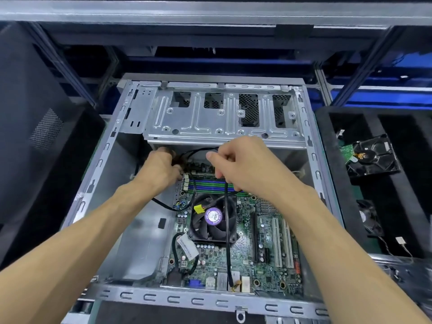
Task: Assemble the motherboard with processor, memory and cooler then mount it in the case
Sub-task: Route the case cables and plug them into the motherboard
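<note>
The open grey case (217, 300) lies flat with the green motherboard (264, 258) inside it. On the board sit the black cooler fan (214, 218) with a purple label and the blue and green memory slots (208, 187). My left hand (161, 170) reaches to the board's far left corner, its fingers curled around a connector or cable end that is mostly hidden. My right hand (243, 163) grips a black cable (226, 242) that loops toward the left hand and also runs down across the fan to the case's near edge.
A silver drive cage (222, 118) spans the far end of the case. A black foam tray (327, 183) at the right holds a hard drive (371, 157) and a small fan (370, 218). A black side panel (42, 136) stands at the left.
</note>
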Demonstrator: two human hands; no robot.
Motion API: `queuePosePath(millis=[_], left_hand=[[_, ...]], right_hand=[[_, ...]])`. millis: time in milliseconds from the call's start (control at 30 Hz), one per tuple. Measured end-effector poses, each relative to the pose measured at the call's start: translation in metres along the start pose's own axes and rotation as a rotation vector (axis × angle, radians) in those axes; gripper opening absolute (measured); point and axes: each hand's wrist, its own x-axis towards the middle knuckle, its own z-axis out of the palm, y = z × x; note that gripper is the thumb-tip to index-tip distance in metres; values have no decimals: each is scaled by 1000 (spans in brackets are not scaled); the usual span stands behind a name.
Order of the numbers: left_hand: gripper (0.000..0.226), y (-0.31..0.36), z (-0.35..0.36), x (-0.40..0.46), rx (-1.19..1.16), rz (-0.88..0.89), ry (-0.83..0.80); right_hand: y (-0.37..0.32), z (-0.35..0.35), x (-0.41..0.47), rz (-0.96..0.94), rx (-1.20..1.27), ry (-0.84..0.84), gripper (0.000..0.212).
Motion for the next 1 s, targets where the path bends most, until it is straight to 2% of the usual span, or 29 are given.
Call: queuePosePath(millis=[167, 333, 700, 1000], left_hand=[[10, 0, 3, 1, -36, 25, 37], [22, -1, 3, 2, -70, 14, 24], [24, 7, -3, -2, -177, -42, -53], [21, 7, -3, -3, -211, -80, -17]], right_hand=[[2, -3, 0, 31, 26, -4, 48], [3, -4, -2, 33, 28, 0, 47], [4, -5, -2, 47, 57, -6, 47], [4, -5, -2, 50, 51, -4, 47]])
